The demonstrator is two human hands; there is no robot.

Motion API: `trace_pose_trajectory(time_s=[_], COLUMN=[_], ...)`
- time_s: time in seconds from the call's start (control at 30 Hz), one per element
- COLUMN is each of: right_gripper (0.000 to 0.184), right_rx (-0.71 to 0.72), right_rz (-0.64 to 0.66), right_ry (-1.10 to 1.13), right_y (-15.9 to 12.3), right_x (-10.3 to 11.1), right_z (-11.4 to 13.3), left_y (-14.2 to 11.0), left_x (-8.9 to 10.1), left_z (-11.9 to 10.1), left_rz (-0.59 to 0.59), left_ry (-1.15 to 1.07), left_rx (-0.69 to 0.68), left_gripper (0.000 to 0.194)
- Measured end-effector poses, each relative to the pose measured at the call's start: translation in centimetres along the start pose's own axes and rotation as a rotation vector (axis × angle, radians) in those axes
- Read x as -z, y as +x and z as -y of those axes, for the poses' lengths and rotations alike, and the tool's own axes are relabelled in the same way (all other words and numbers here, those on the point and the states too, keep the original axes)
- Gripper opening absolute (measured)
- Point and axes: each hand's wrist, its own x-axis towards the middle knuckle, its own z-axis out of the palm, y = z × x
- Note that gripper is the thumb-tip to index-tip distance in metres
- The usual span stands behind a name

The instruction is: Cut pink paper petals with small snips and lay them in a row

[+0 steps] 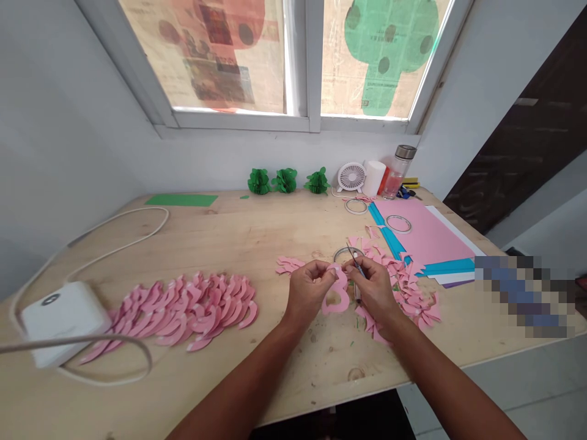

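Observation:
My left hand (309,285) is closed, pinching the upper end of a curvy pink paper cutout (338,300) between thumb and fingers. The cutout hangs down above the table. Just right of it, my right hand (373,284) is closed around a slim, dark pointed tool (356,261), whose tip points up and left. Its exact kind cannot be made out. The right fingertips are close to the cutout's upper edge. A roll of tape (342,252) lies behind the hands, partly covered. Pink paper scraps (413,293) are scattered around my right hand.
Overlapping curved pink paper pieces (206,308) lie left, beside a white power bank (64,321) with a looping cable. Pink sheets (426,232) lie right, with a tape roll (398,224) on top. Green paper balls (284,181), a small fan (351,177) and a bottle (398,174) stand at the back.

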Motion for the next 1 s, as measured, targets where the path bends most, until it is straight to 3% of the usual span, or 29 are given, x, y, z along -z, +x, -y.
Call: trace_pose_trajectory(time_s=[0.23, 0.67, 1.0], right_gripper=[0.017, 0.013, 0.014], right_rx=[-0.054, 0.047, 0.229], right_rz=[0.053, -0.012, -0.014], right_ry=[0.050, -0.124, -0.351], right_y=[-0.11, -0.12, -0.32], right_x=[-0.07, -0.01, -0.15], right_z=[0.00, 0.28, 0.75], left_y=[-0.09, -0.03, 0.68], left_x=[-0.18, -0.79, 0.01], left_z=[-0.02, -0.17, -0.46], left_rz=[0.086, 0.166, -0.023], left_ry=[-0.070, -0.225, -0.260], left_rx=[0.061, 0.198, 0.204], left_gripper=[0.018, 0.020, 0.019])
